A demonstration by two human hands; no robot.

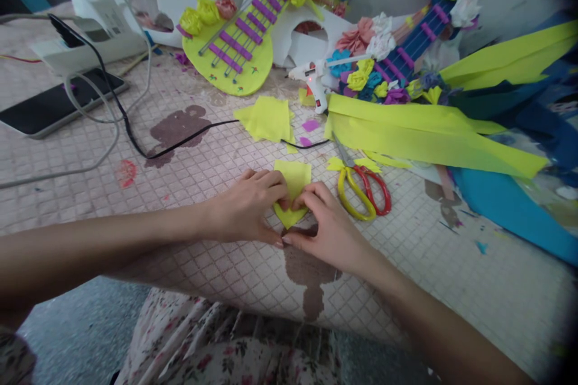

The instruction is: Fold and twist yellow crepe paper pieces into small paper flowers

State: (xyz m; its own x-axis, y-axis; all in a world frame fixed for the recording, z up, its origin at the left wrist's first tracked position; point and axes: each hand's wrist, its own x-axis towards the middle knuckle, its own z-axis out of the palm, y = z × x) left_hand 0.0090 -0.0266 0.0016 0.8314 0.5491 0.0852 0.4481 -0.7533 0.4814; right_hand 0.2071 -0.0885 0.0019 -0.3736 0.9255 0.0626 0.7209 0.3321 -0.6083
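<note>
A small piece of yellow crepe paper lies in front of me, its lower end tapering to a point. My left hand is on its left edge with the fingers curled in. From the right, my right hand bends its fingers onto the opposite edge. Both thumb tips come close together just below the point. Close by my right hand lie scissors with one yellow and one red handle. Behind the piece rests a stack of cut yellow crepe paper, with a black cable passing under it.
A white glue gun lies beyond a long yellow crepe strip. Paper guitars with paper flowers stand at the back. On the left are a phone, a power strip and cables. Blue paper lies right.
</note>
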